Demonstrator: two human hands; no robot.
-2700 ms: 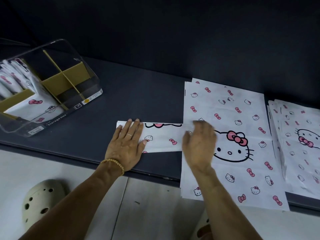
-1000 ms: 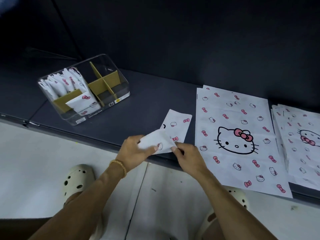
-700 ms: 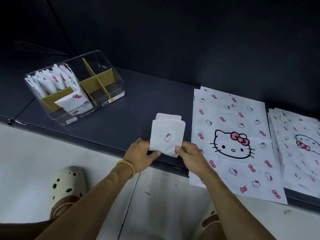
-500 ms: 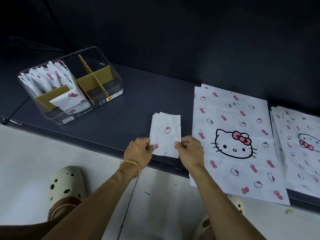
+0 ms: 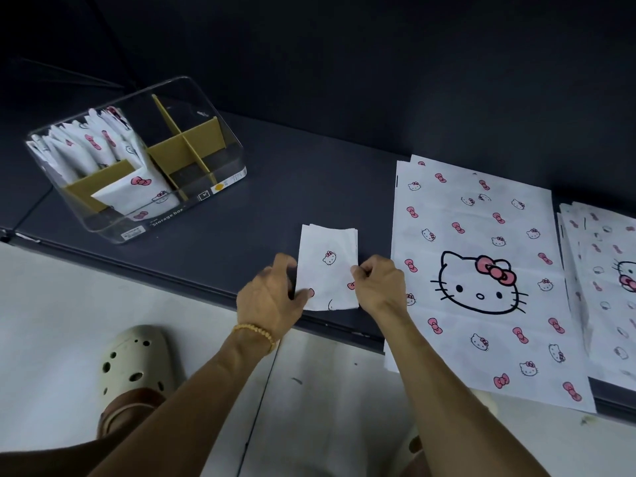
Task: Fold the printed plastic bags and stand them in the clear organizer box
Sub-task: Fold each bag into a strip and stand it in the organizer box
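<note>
Head view: a small folded packet of white printed plastic bag [image 5: 327, 270] lies near the front edge of the dark grey shelf surface [image 5: 275, 208], its long axis running away from the person, its near end at the shelf's lip. The left hand [image 5: 272, 297] pinches the packet's left edge low down, thumb on top and fingers curled under; a beaded yellow bracelet [image 5: 256, 333] circles that wrist. The right hand [image 5: 377, 287] pinches the right edge at about mid-height, fingers curled in tight. Both forearms reach in from below, angled toward each other.

Just right of the packet lies a flat, unfolded white bag with a large cat face and pink bows [image 5: 481, 280], long axis also pointing away, its near end hanging over the shelf edge. Further right sits a stack of similar flat bags [image 5: 605, 287] — partly cut off by the frame.

At the shelf's left stands the clear plastic organizer box with tan cardboard dividers [image 5: 192, 149]; folded bags [image 5: 99, 149] stand upright in its left compartments. Below the shelf, a cream perforated clog [image 5: 134, 359] rests on pale floor.
</note>
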